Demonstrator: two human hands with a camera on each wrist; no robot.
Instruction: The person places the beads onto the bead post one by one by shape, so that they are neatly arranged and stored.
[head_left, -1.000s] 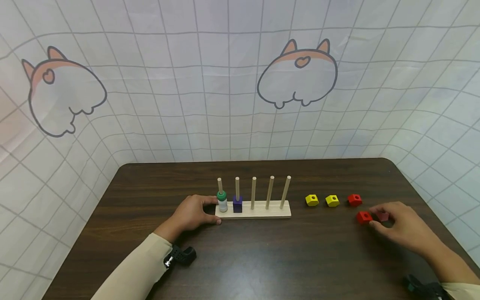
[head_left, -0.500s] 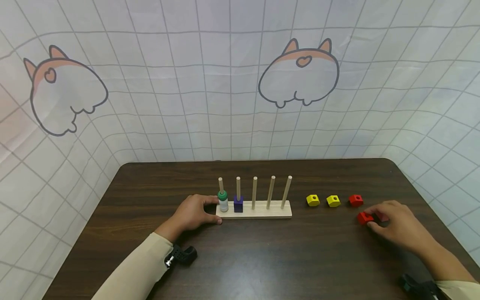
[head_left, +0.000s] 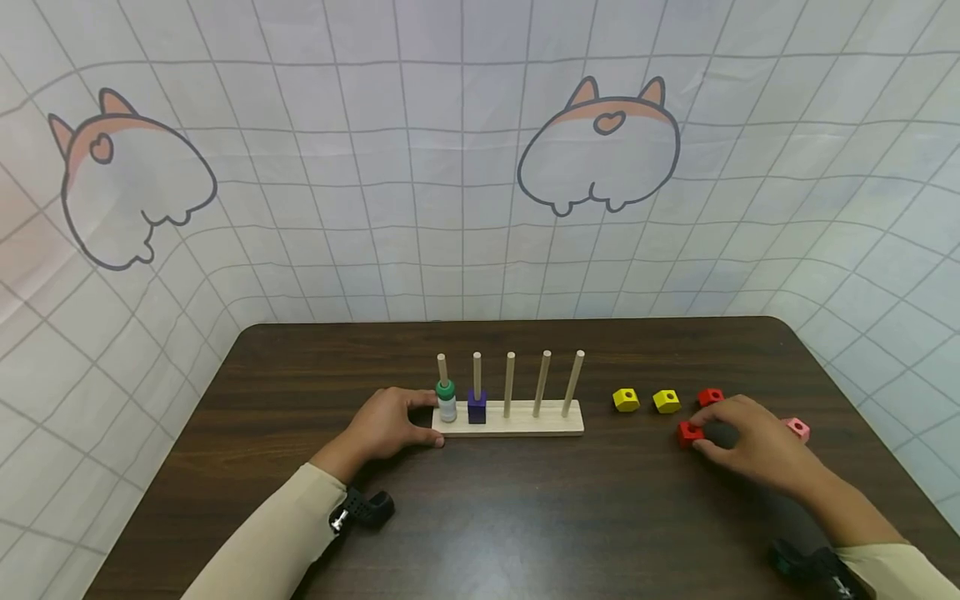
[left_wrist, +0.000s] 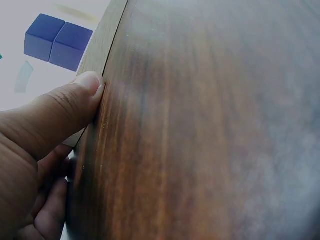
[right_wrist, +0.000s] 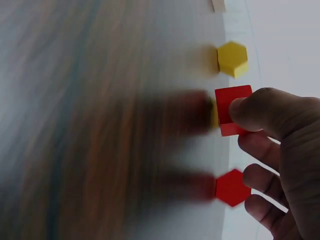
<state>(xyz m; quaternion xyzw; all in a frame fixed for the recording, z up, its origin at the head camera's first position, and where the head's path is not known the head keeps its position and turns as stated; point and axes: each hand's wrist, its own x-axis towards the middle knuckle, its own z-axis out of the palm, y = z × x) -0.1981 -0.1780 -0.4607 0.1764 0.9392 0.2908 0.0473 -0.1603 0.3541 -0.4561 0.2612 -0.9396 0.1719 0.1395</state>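
My left hand (head_left: 386, 425) grips the left end of a pale wooden peg board (head_left: 532, 425), thumb along its front edge. The board's leftmost peg carries a green piece above white (head_left: 446, 402); the peg beside it carries purple blocks (left_wrist: 57, 42), two of them in the left wrist view. Several other pegs stand bare. Between thumb and fingers my right hand (head_left: 761, 446) pinches a red block (right_wrist: 234, 107), which looks raised off the table. Another red block (head_left: 709, 397) lies just behind that hand. A pink block (head_left: 798, 428) sits to its right, partly hidden.
Two yellow blocks (head_left: 626, 400) with holes lie between the board and the right hand. The dark wooden table (head_left: 480, 508) ends at a hanging grid-patterned cloth (head_left: 360, 208) behind and at the sides.
My right hand has moved left with the red block, away from the pink block, which now shows more. The left hand keeps its grip on the board.
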